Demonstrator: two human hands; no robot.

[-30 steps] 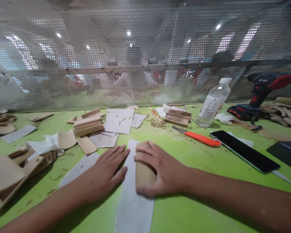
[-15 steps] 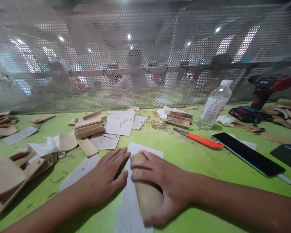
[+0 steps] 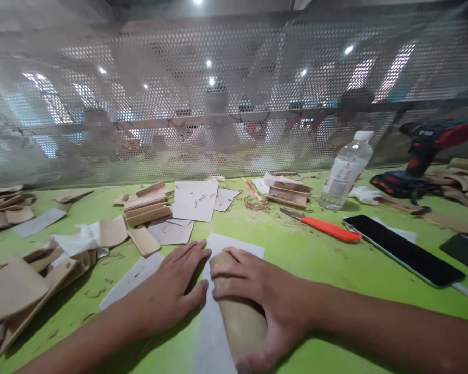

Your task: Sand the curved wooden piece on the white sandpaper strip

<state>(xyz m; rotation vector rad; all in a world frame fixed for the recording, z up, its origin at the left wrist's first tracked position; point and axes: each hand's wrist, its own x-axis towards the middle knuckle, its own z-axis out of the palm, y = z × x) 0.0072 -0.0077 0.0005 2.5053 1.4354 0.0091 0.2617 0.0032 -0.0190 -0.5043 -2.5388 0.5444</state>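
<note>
My right hand is wrapped over a pale, curved bamboo piece, fingers on its far end and thumb at its near edge. The piece lies lengthwise on a long white sheet of paper, which is partly hidden beneath it. Just left of it, my left hand lies flat with fingers stretched out and thumb apart, its fingertips at the edge of the sheet. Another paper sheet sticks out beyond my left wrist.
Curved bamboo pieces are heaped at left, with more farther back. An orange utility knife, blade out, lies near a phone. A bottle and cordless drill stand behind. A perforated metal screen closes the far side.
The view has shifted slightly, so the tabletop things sit a little lower. My right hand and the bamboo piece have moved slightly nearer me; my left hand stays flat.
</note>
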